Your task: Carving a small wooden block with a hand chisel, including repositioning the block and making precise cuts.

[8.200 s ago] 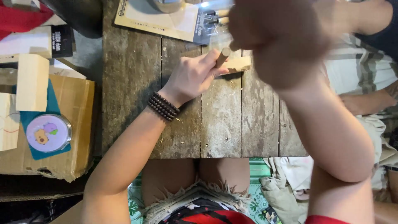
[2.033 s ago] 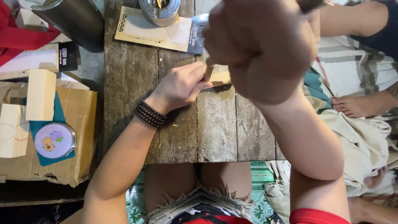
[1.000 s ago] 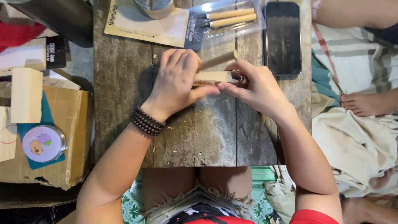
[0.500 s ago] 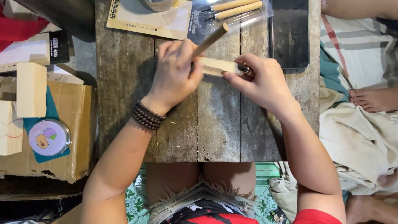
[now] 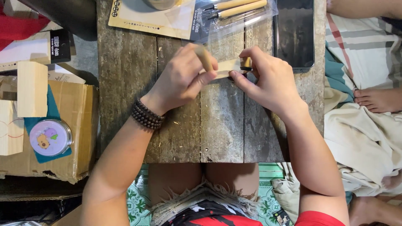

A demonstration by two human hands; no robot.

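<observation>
Pale wooden block [image 5: 224, 67] sits pinched between both hands above the plank bench [image 5: 125, 83]; left hand [image 5: 182, 79] also grips a wooden-handled tool [image 5: 205, 58], right hand [image 5: 268, 79] clamps the block's three o'clock end.

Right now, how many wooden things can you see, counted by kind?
Small wood piece held in both hands: 1
Wooden tool handle in left hand: 1
Wooden-handled tools in clear pack: 2
Pale wood blocks on the cardboard box: 2
Total: 6

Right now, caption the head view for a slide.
Left hand grips a wooden-handled tool against a small wood block steadied by the right hand.
</observation>
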